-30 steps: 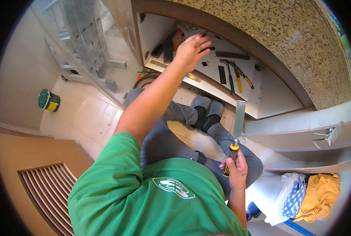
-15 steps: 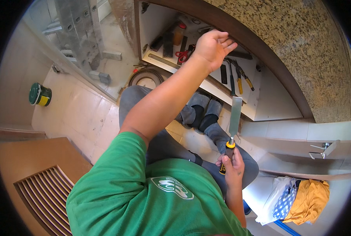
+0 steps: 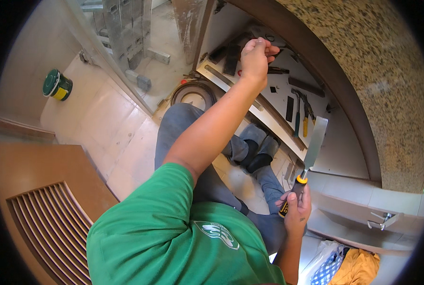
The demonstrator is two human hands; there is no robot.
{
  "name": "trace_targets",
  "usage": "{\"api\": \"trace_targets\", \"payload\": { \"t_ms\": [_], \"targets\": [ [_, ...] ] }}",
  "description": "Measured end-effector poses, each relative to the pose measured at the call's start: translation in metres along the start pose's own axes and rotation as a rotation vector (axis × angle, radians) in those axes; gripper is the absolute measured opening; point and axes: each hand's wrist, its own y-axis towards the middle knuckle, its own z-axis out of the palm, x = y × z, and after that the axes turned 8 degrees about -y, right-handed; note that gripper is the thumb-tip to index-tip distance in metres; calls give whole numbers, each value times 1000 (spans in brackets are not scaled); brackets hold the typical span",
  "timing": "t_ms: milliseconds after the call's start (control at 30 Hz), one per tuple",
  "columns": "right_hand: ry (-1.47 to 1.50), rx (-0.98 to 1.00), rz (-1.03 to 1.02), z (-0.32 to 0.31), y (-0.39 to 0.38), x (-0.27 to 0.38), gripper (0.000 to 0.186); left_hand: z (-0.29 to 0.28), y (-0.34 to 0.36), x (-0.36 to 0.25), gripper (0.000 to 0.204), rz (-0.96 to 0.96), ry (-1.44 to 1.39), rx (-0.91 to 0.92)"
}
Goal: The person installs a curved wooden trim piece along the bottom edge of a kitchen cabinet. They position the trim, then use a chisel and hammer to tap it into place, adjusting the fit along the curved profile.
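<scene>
At lower right, my right hand [image 3: 296,205] grips a chisel [image 3: 314,148], best held blade-outward; my left hand [image 3: 256,58] curls apart, contents unclear.

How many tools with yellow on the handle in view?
2. The chisel, held in the right hand, and the pliers, lying beside the hammer inside the open cabinet. The left hand blocks part of the cabinet, so others may be hidden.

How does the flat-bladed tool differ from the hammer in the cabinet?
The flat-bladed tool is held in the right hand; the hammer lies in the cabinet. The tool's handle is black and yellow; the hammer's handle is dark blue-green. Both are hand tools.
</scene>
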Motion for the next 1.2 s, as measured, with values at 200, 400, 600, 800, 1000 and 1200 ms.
{"api": "trace_targets", "payload": {
  "t_ms": [200,400,600,800,1000,1200],
  "targets": [
    [-191,73,-240,15,67,49,56,-3,39,8,36,81,-74,-66],
    [-445,135,-304,27,125,101,59,-16,25,29,35,66,-120,-100],
    [-517,107,-297,36,161,115,56,-23,7,43,44,180,-93,316],
    [-503,141,-233,37,172,119,57,-3,-27,39,46,135,-30,441],
    [-516,147,-208,37,171,121,56,21,-56,34,42,-3,-20,330],
    [-491,136,-233,39,170,128,55,29,-76,33,44,-100,-180,375]
  ]
}}
